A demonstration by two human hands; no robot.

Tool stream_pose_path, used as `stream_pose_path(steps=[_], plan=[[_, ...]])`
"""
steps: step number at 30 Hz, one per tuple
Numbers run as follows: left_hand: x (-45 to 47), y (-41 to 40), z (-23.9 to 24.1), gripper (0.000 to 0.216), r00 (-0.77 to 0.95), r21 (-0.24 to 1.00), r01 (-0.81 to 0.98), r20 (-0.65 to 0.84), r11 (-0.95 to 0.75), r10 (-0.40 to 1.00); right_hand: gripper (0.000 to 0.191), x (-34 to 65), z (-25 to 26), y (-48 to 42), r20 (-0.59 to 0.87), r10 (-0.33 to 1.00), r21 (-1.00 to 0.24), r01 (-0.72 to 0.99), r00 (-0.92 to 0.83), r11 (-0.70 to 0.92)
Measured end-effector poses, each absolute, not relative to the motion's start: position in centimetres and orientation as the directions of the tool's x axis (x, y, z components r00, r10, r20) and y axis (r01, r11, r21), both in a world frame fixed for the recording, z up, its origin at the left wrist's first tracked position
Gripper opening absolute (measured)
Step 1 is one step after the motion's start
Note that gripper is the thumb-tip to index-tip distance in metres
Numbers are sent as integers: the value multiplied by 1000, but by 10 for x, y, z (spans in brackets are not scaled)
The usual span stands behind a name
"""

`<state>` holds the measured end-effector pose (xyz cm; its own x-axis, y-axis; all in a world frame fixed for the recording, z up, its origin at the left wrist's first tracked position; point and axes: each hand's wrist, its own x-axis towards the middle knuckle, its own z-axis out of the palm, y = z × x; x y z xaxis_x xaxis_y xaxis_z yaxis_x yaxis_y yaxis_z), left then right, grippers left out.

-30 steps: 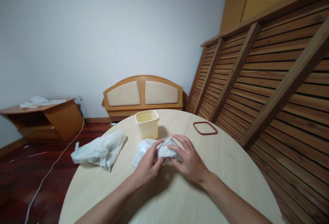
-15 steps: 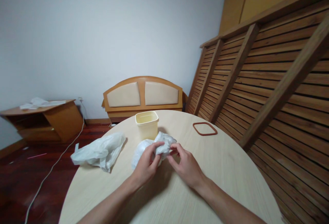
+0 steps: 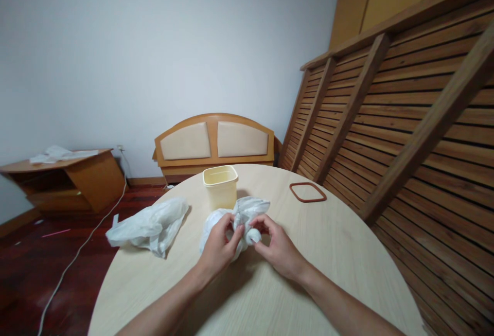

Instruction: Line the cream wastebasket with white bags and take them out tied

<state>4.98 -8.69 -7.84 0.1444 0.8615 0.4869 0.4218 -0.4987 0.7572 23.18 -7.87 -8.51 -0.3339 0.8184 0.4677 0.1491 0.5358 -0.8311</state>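
Since a second ago, both hands have gathered the white plastic bag (image 3: 247,211) up off the worktop (image 3: 339,253). Left hand (image 3: 218,247) and right hand (image 3: 280,248) fingers pinch its bunched neck at frame centre. Twisting seems underway; cinching it would need a firm pinch.

Two bare hands meet just below the middle of the frame.

The left hand (image 3: 219,247) comes in from the lower left on a bare forearm, fingers curled inward and thumb raised, closed in a pinch. The right hand (image 3: 278,247) enters from the lower right, wrist bent, its fingers bunched toward the left hand's fingertips. Both forearms slant up from the bottom edge, converging.
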Motion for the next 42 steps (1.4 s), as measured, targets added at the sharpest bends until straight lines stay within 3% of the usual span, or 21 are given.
stream_pose_path(steps=[6, 10, 15, 23, 26, 29, 34, 39, 42], plan=[[48, -81, -89, 13, 112, 777, 380, 500, -502, 859, 11, 232, -81, -79, 433, 845, -861, 135, -314, 491], [47, -81, -90, 47, 159, 798, 324, 484, -509, 860, 8, 234, -80, -77, 433, 860, -851, 191, -271, 489], [47, -87, -79, 22, 196, 750, 433, 462, -499, 865, 9, 235, -81, -79, 459, 839, -820, 223, -292, 527], [48, -85, -86, 10, 117, 775, 383, 498, -502, 859, 14, 234, -80, -82, 457, 816, -801, 234, -355, 551], [47, -82, -88, 32, 48, 799, 341, 512, -496, 858, 13, 235, -80, -80, 422, 849, -840, 215, -319, 498], [47, -81, -86, 61, 89, 828, 305, 466, -470, 880, 15, 236, -83, -75, 368, 878, -906, 96, -305, 413], [46, -80, -86, 60, 79, 824, 324, 466, -465, 881, 23, 237, -89, -64, 357, 896, -919, 70, -265, 387], [45, -78, -91, 51, 3, 806, 329, 520, -492, 854, 28, 241, -84, -70, 393, 856, -872, 159, -336, 463], [44, -77, -91, 39, -6, 773, 367, 557, -517, 830, 39, 247, -78, -76, 418, 761, -709, 345, -497, 615]])
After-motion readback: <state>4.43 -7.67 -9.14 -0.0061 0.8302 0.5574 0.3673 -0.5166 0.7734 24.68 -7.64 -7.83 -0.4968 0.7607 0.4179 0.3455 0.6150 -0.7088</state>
